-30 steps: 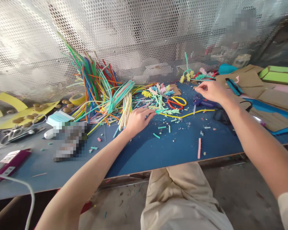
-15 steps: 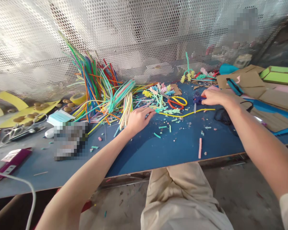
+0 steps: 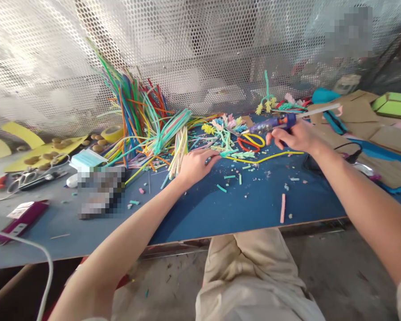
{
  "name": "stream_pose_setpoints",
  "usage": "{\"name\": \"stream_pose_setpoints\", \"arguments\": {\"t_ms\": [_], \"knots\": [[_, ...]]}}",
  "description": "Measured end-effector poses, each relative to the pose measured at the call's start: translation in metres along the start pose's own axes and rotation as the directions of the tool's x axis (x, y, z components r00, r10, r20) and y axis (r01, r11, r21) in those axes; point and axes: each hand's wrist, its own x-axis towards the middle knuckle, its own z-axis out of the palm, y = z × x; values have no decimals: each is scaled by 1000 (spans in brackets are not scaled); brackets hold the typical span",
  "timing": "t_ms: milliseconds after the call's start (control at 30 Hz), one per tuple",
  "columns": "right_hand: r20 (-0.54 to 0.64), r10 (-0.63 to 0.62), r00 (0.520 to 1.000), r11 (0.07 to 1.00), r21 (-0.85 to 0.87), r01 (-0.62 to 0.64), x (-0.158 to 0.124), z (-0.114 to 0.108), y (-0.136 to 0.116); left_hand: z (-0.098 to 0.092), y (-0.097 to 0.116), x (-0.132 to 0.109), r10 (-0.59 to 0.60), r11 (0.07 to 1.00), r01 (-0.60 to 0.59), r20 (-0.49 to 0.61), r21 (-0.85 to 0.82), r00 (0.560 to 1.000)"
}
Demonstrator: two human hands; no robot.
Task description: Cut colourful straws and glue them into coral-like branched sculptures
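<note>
My right hand [image 3: 299, 135] is wrapped round a purple-blue hot glue gun [image 3: 272, 125], lifted over the table with its nozzle toward the left. A whitish glue stick [image 3: 322, 110] juts from the gun's back end. Low on the table, my left hand [image 3: 196, 167] has its fingers together on a teal pipe cleaner [image 3: 226, 154], whose end shows past the fingertips. Just beyond it lie pale green fuzzy sprigs [image 3: 243, 154] and a long yellow pipe cleaner [image 3: 270, 157]. Scissors with red and yellow handles [image 3: 249, 143] rest behind them.
A large heap of coloured pipe cleaners [image 3: 137, 107] leans against the perforated metal screen [image 3: 220, 58]. Cut scraps, including a pink piece [image 3: 282, 208], dot the blue tabletop [image 3: 200, 218]. Cardboard [image 3: 361, 107] lies right; a face mask [image 3: 87, 159] and a purple box [image 3: 30, 216] sit left.
The glue gun has come up off the table in my right hand, its glue stick now pointing right and back. My left hand stays nearly in place; the view has shifted slightly.
</note>
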Motion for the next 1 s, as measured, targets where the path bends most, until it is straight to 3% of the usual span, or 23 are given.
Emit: {"name": "stream_pose_setpoints", "arguments": {"t_ms": [333, 600, 1000], "knots": [[110, -113, 987, 944, -299, 141, 0, 28, -14, 4, -1, -1, 32, 999, -31, 27, -38, 999], [120, -147, 982, 916, -358, 181, -1, 30, -17, 6, -2, 0, 124, 990, -123, 18, -71, 992], [100, -120, 988, 919, -365, 148, -1, 32, -7, 4, 0, -1, 141, 990, -141, 2, -24, 990]]}}
